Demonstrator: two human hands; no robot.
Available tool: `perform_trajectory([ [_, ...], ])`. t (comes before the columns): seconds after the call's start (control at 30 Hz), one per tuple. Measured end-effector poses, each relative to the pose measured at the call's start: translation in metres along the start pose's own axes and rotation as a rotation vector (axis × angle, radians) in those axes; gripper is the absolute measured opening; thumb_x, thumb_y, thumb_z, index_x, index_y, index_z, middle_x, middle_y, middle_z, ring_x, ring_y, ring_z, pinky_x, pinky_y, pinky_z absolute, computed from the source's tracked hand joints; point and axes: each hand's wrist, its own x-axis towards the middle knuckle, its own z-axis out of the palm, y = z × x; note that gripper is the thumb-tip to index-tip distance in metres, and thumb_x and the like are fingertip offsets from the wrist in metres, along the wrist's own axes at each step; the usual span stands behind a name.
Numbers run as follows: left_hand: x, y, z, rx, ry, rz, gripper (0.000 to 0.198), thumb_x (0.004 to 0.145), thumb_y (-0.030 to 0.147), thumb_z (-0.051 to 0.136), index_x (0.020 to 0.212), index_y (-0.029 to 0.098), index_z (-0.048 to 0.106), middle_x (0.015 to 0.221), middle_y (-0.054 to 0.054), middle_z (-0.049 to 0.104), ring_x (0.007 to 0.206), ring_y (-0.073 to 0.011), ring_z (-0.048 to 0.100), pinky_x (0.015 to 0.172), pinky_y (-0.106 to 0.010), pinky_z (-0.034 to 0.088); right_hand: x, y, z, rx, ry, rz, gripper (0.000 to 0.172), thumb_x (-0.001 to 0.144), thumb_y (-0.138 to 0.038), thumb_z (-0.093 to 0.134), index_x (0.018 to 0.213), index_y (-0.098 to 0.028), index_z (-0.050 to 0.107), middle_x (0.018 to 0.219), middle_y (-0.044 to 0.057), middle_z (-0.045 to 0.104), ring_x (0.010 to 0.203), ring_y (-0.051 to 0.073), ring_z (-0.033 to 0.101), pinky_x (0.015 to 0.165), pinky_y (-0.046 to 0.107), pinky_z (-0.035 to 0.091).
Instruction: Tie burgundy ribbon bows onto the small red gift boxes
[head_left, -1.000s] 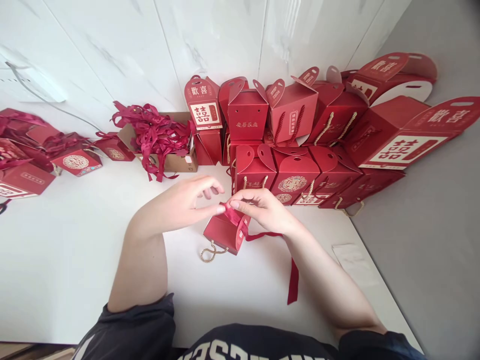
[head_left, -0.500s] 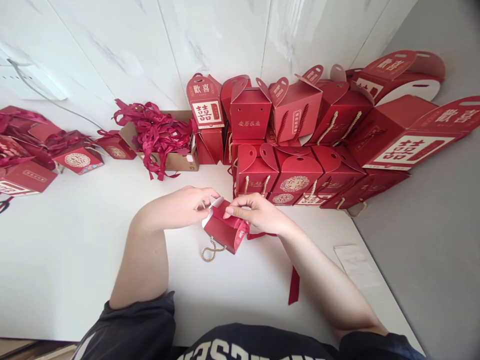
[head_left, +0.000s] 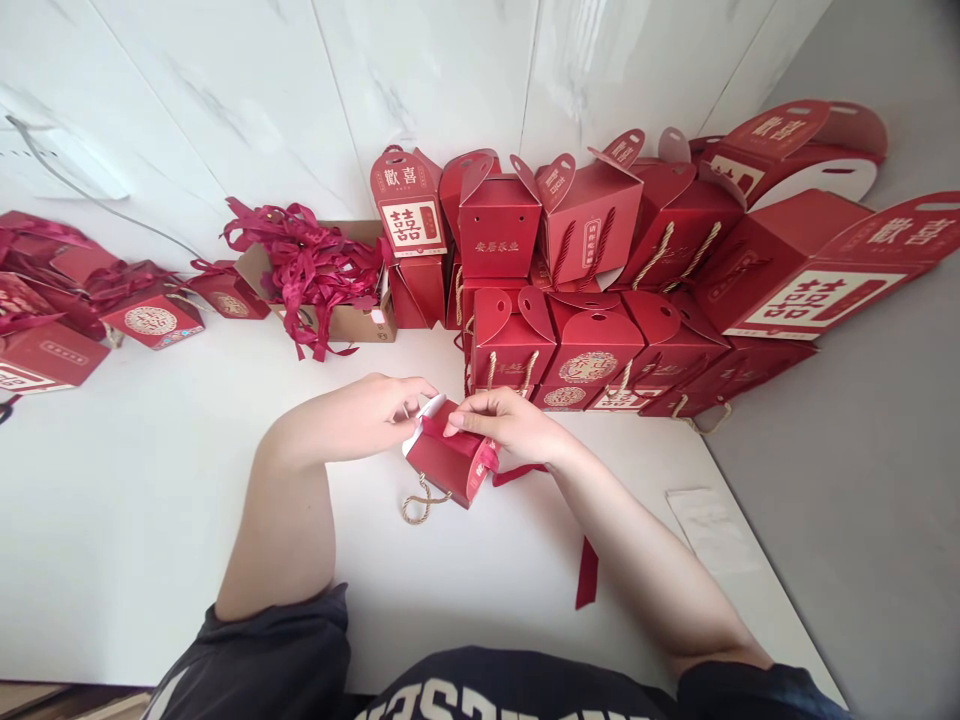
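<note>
A small red gift box [head_left: 448, 462] lies tilted on the white table in front of me, with a twisted gold cord handle looping out at its near side. My left hand [head_left: 386, 412] is closed at the box's left end, its fingers at the pale inner side of a flap [head_left: 412, 440]. Above the box top, my right hand [head_left: 504, 424] pinches a red ribbon [head_left: 491, 458] that runs across the box. The ribbon's tail passes beneath my right forearm, and its end lies on the table. Part of the ribbon is hidden by my fingers.
Behind, stacked red gift boxes [head_left: 592, 350] stand against the tiled wall. A cardboard box [head_left: 352, 322] heaped with red ribbons [head_left: 315, 265] is left of them. Ribboned boxes [head_left: 154, 318] sit at far left. White paper [head_left: 703, 528] lies at right, near the grey wall.
The ribbon now shows stretched across the box top toward my left hand. My right fingers have shifted slightly left; both hands remain at the box.
</note>
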Motion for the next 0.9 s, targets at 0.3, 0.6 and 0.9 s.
perform_trajectory([
  [0.3, -0.0024, 0.0008, 0.0016, 0.041, 0.003, -0.042, 0.027, 0.086, 0.033, 0.045, 0.102, 0.024, 0.065, 0.078, -0.001, 0.067, 0.062, -0.0158, 0.059, 0.056, -0.026, 0.038, 0.0015, -0.0037, -0.0023, 0.022, 0.023, -0.104, 0.029, 0.088, -0.042, 0.061, 0.087, -0.017, 0.074, 0.080, 0.000, 0.067, 0.067, 0.010, 0.056, 0.065, 0.024, 0.041],
  [0.6, -0.0026, 0.0000, 0.0012, 0.020, 0.009, -0.023, 0.024, 0.085, 0.032, 0.045, 0.095, 0.024, 0.065, 0.072, 0.000, 0.064, 0.057, -0.0149, 0.055, 0.056, -0.027, 0.038, 0.0022, -0.0033, -0.0042, 0.134, 0.030, -0.071, 0.027, 0.085, -0.042, 0.065, 0.085, -0.017, 0.074, 0.087, 0.002, 0.070, 0.075, 0.012, 0.060, 0.068, 0.024, 0.045],
  [0.9, -0.0015, -0.0025, 0.0022, 0.084, -0.023, -0.097, 0.026, 0.089, 0.036, 0.041, 0.081, 0.021, 0.062, 0.067, 0.000, 0.060, 0.053, -0.0135, 0.048, 0.051, -0.026, 0.032, 0.0052, 0.0015, -0.0047, 0.149, -0.011, 0.006, 0.031, 0.082, -0.045, 0.068, 0.087, -0.016, 0.075, 0.083, 0.003, 0.071, 0.063, 0.011, 0.057, 0.059, 0.025, 0.041],
])
